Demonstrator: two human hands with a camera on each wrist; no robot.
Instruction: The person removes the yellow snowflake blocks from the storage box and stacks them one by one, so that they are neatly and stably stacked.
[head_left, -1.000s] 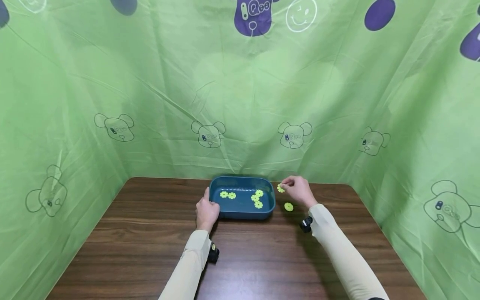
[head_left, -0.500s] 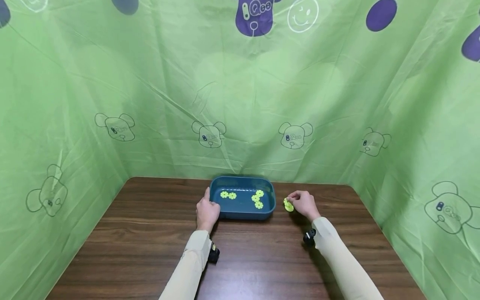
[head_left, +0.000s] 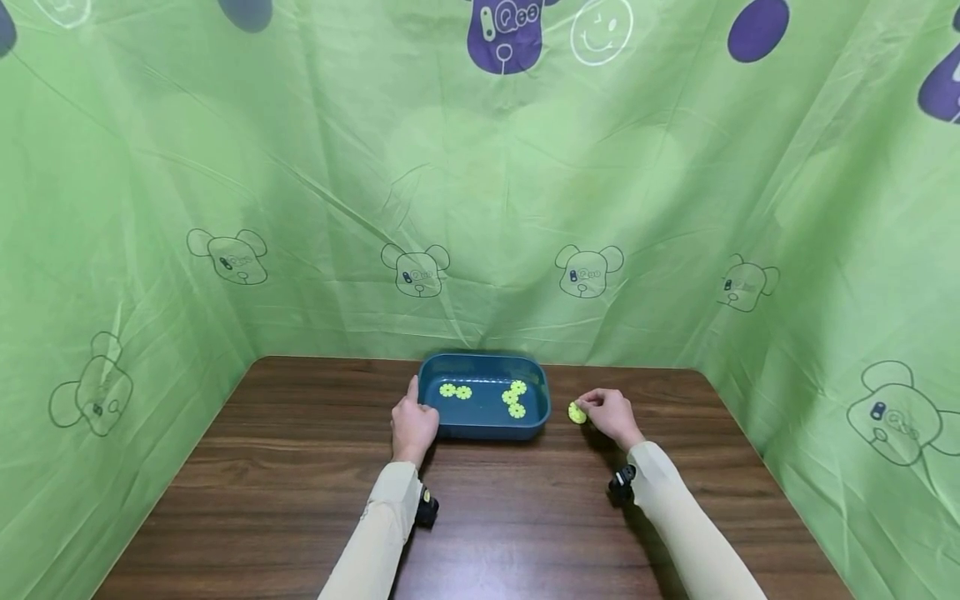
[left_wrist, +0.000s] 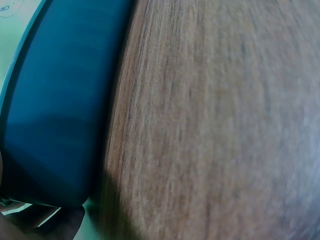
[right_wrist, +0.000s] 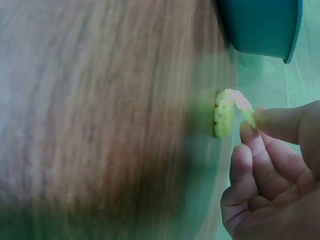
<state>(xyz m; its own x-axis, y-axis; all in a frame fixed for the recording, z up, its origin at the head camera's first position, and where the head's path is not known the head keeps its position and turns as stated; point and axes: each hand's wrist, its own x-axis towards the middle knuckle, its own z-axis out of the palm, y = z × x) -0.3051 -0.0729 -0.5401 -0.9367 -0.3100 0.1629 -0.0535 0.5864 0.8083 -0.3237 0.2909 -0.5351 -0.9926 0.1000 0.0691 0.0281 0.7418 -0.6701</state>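
My right hand [head_left: 609,412] was narrowed to a pinch: thumb and fingertip held a scalloped yellow-green disc [right_wrist: 243,104] by its edge, tilted, with its far edge meeting the top of a thicker yellow-green piece [right_wrist: 224,115] just beyond. I could not tell whether that piece was a single disc or several together, nor whether the two were joined or only touching. They were outside the blue tray [head_left: 487,432], near its right end, low over the brown table [head_left: 510,517].

I took the step in hand to be bringing the pinched disc against the other piece. As I judged it, the next move called for a firm pinch and a small turn of the wrist to lay the two flat together, without knocking the loose one away.

My left hand [head_left: 415,427] gripped the tray's near left corner, index finger straight along the side, which I thought enough to steady it.

Inside the tray lay a left pair of discs [head_left: 447,390] and a right group of three [head_left: 510,398]. Behind everything hung a green printed curtain [head_left: 495,321].
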